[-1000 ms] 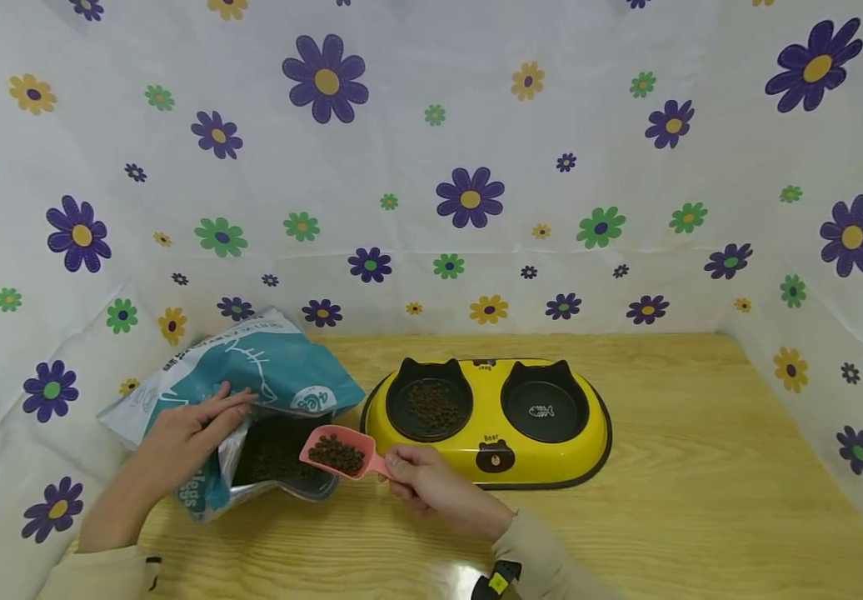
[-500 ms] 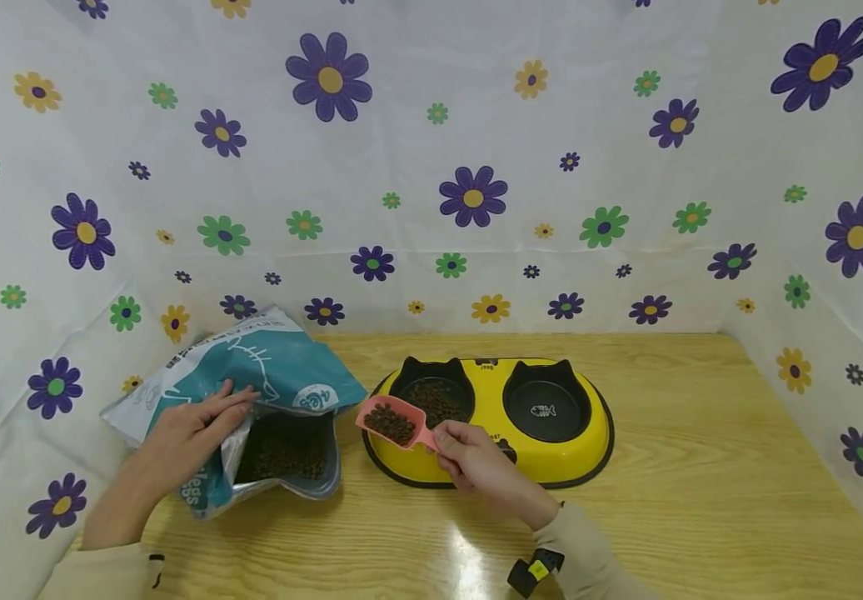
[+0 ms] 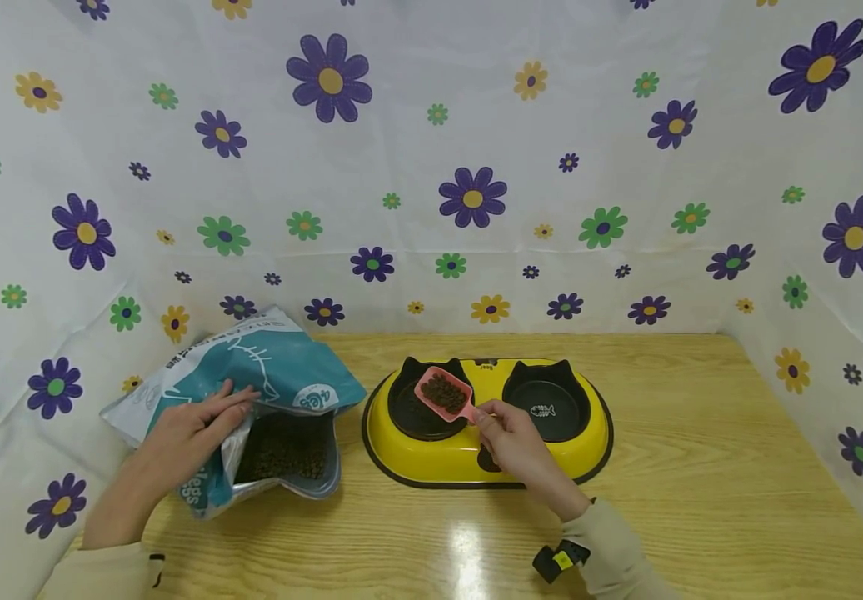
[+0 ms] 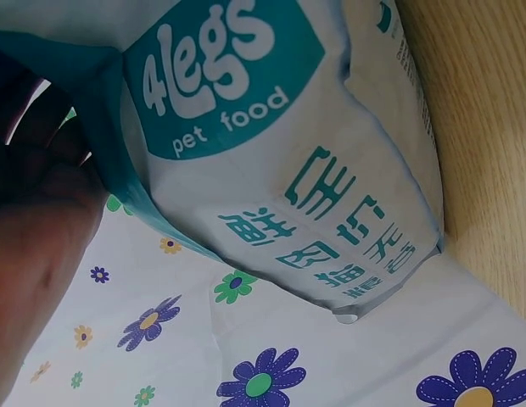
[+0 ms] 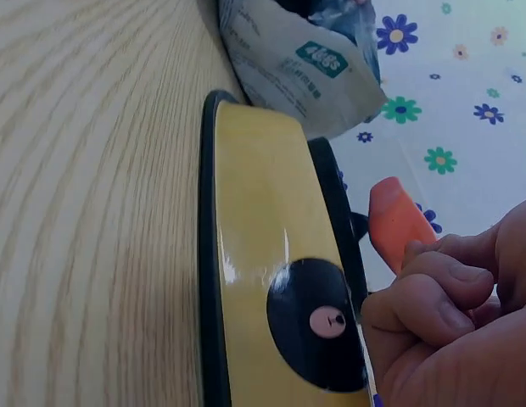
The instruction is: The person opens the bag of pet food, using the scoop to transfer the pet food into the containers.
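Note:
A pink scoop (image 3: 444,394) full of brown kibble hangs over the left black bowl (image 3: 406,417) of a yellow double pet feeder (image 3: 424,458). My right hand (image 3: 517,446) pinches its handle between thumb and fingers; the right wrist view shows the scoop (image 5: 397,222) raised above the bowl's rim. On the left lies a teal and white pet food bag (image 3: 281,367), its mouth facing me with kibble inside. My left hand (image 3: 184,442) rests on the bag beside that mouth, fingers stretched across it. The scoop partly hides the kibble in the left bowl.
The feeder's right bowl (image 3: 547,412) shows a white fish-bone print and no kibble. Everything stands on a wooden table (image 3: 716,467). A white cloth (image 3: 394,100) printed with flowers hangs along the back and both sides.
My right hand has carried the loaded scoop rightward from the bag's mouth to above the left bowl. My left hand has stayed on the bag.

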Demonstrator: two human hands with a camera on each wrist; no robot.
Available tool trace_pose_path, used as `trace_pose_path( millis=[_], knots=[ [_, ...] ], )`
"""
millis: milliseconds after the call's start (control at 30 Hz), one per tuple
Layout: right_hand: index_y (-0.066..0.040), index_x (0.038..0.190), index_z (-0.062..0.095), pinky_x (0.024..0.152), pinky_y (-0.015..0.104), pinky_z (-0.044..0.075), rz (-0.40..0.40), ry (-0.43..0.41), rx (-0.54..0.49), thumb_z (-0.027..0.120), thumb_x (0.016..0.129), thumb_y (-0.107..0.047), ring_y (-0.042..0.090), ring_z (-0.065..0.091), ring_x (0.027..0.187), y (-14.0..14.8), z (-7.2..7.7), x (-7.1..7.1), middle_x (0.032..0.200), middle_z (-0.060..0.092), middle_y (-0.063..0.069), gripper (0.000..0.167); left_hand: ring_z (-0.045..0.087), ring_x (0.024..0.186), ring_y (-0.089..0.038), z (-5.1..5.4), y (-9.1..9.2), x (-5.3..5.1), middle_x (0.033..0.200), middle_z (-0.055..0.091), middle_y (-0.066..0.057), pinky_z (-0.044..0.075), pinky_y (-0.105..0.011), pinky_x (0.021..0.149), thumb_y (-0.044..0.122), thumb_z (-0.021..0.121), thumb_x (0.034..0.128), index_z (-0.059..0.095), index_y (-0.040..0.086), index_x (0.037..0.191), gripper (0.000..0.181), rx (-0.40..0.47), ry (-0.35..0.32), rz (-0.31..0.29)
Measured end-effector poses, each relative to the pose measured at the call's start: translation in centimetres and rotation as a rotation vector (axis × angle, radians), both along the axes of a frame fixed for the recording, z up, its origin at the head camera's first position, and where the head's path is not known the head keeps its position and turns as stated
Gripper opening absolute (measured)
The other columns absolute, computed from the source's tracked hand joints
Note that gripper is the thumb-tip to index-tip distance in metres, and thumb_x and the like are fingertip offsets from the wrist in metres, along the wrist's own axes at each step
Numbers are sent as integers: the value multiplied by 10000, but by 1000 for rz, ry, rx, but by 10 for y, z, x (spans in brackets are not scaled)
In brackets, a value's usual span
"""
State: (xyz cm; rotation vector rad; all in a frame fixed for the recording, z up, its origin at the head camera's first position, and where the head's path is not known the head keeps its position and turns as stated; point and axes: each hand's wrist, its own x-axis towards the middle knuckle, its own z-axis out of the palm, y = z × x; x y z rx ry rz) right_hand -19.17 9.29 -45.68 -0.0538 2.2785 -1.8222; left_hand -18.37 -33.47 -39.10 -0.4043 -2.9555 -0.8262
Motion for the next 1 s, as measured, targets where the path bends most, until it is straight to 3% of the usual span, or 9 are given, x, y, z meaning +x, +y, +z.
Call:
trace_pose_path(
  millis=[200,600,1000],
  knots=[
    [-17,1136,671,552,235,450,-40,56,53,547,1068,-200,172,494,629,4,-4,0,689,492,17,231,439,1403,-543,-2,-1,0,1479,513,-270,385,-751,1054,336,486,1093,611,93,1433,435,4,6,-2],
    [-62,1124,676,536,245,551,-80,165,166,602,1038,-186,186,577,567,6,-6,-1,738,568,62,168,445,1400,-538,-2,0,0,1470,528,-260,388,-751,1048,335,484,1094,613,97,1432,432,9,7,-7],
    [-45,1116,689,452,197,408,-48,376,365,647,1006,-135,99,515,510,2,-6,-2,702,573,29,148,435,1402,-549,-1,0,1,1481,512,-271,380,-759,1050,343,481,1095,612,97,1433,438,11,-2,-3]
  ],
)
